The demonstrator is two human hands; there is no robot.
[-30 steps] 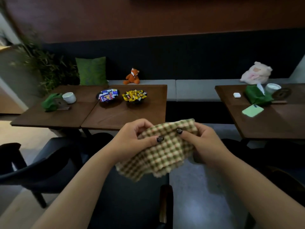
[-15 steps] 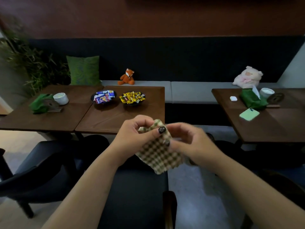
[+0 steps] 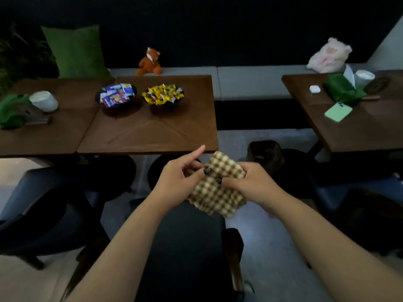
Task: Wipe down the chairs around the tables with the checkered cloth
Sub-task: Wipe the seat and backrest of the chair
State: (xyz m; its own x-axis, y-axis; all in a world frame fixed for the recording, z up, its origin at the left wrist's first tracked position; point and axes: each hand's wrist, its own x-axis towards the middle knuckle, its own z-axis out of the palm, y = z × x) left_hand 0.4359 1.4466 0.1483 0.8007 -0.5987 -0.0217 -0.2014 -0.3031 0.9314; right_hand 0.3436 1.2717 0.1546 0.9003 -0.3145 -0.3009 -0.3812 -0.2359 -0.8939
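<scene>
Both my hands hold the green-and-cream checkered cloth (image 3: 214,192) in the air, just in front of the near edge of the middle wooden table (image 3: 148,131). My left hand (image 3: 181,177) pinches its left edge with the thumb, index finger pointing out. My right hand (image 3: 248,184) grips its right side, bunching the fabric. Below my arms stands a dark upholstered chair (image 3: 185,253) with a wooden armrest (image 3: 232,258). Another dark chair (image 3: 43,214) is at the lower left, and one more (image 3: 359,203) at the right.
Two bowls of wrapped sweets (image 3: 162,95) sit on the middle table. A white cup (image 3: 44,101) and green cloth lie on the left table. The right table (image 3: 349,127) carries a green phone (image 3: 338,111) and tissue box. A grey bench with a fox toy (image 3: 150,62) runs behind.
My view has tilted down and come closer to the tables. My hands went on folding the cloth, and my left index finger now sticks out.
</scene>
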